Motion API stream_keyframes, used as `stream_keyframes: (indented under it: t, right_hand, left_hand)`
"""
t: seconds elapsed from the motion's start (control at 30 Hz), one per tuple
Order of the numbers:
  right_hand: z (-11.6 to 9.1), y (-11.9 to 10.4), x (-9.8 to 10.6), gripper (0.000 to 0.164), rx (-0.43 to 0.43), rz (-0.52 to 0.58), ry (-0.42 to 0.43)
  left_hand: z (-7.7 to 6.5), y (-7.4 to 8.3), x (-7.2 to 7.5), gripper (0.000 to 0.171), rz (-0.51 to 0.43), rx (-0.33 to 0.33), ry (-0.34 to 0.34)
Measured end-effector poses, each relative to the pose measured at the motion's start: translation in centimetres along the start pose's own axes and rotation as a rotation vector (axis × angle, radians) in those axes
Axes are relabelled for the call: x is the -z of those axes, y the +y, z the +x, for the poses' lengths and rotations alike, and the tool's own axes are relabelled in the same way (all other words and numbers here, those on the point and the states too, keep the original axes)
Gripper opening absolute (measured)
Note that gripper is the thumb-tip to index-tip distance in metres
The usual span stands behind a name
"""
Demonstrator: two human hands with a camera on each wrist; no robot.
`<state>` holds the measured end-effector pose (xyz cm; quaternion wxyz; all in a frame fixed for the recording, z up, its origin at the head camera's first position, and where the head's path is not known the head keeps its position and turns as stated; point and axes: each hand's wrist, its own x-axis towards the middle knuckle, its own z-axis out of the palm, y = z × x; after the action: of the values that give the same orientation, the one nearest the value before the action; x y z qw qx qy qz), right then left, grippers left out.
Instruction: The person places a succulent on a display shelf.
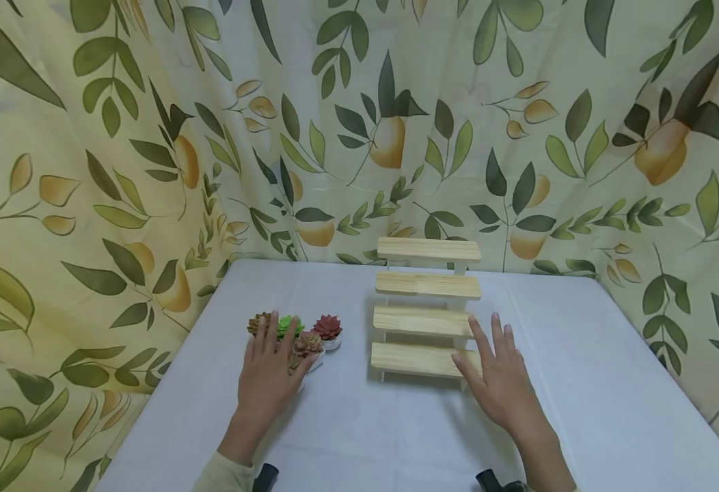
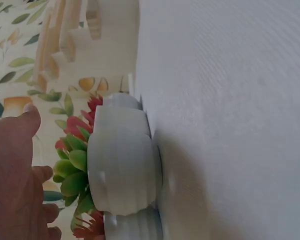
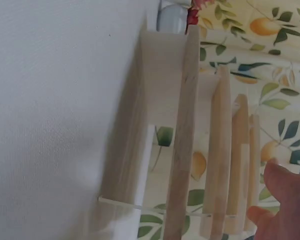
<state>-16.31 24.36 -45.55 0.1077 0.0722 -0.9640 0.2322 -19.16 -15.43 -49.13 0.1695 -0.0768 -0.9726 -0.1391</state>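
Note:
My left hand (image 1: 268,381) hovers over a cluster of small potted succulents, fingers spread and holding nothing. A green succulent (image 1: 290,326), a brown one (image 1: 260,322) and a pinkish one (image 1: 307,344) show around its fingers; a dark red succulent (image 1: 327,327) stands just to the right. Their white ribbed pots (image 2: 122,160) stand close together in the left wrist view. My right hand (image 1: 502,381) is spread above the lower right end of a stepped wooden shelf (image 1: 421,321), which has pale planks on white supports. Whether its fingertips touch the planks, I cannot tell.
A white cloth covers the table (image 1: 365,437). Behind and to the left hangs a leaf-and-fruit patterned curtain (image 1: 359,137), close behind the shelf's top plank. Dark wrist-camera parts (image 1: 265,477) show near both wrists.

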Motion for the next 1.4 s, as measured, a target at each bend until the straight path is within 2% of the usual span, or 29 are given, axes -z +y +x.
stream_keyframes:
  t: [0.13,0.33,0.63,0.87,1.0,1.1,1.23,1.4]
  right_hand:
    - [0.7,0.0,-0.2,0.077,-0.024,0.072,-0.048]
    - [1.9,-0.2,-0.6,0.074,-0.129,0.167,-0.081]
    - [3.4,0.2,-0.8,0.066,-0.189,0.290,-0.011]
    - [4.2,0.9,-1.8,0.057,-0.261,0.470,0.054]
    - [4.8,0.7,-2.1,0.053,-0.305,0.521,0.072]
    - [5.2,0.6,-2.4,0.051,-0.347,0.566,0.078]
    - [5.5,0.6,-2.9,0.050,-0.427,0.707,0.108]
    - [5.8,0.4,-3.7,0.046,-0.500,0.896,0.191]
  left_hand:
    - [-0.5,-0.6,0.1,0.080,-0.045,0.025,-0.020]
    - [-0.9,-1.5,0.4,0.079,-0.067,0.056,-0.055]
    - [-1.1,-2.3,0.4,0.082,-0.137,0.113,-0.117]
    - [-1.6,-3.0,0.5,0.081,-0.286,0.175,-0.154]
    - [-1.3,-3.4,0.7,0.075,-0.385,0.204,-0.192]
    - [-1.2,-3.6,0.9,0.068,-0.415,0.200,-0.203]
    - [-1.1,-3.8,1.1,0.058,-0.453,0.197,-0.193]
    - [-1.0,-4.4,1.2,0.052,-0.552,0.211,-0.189]
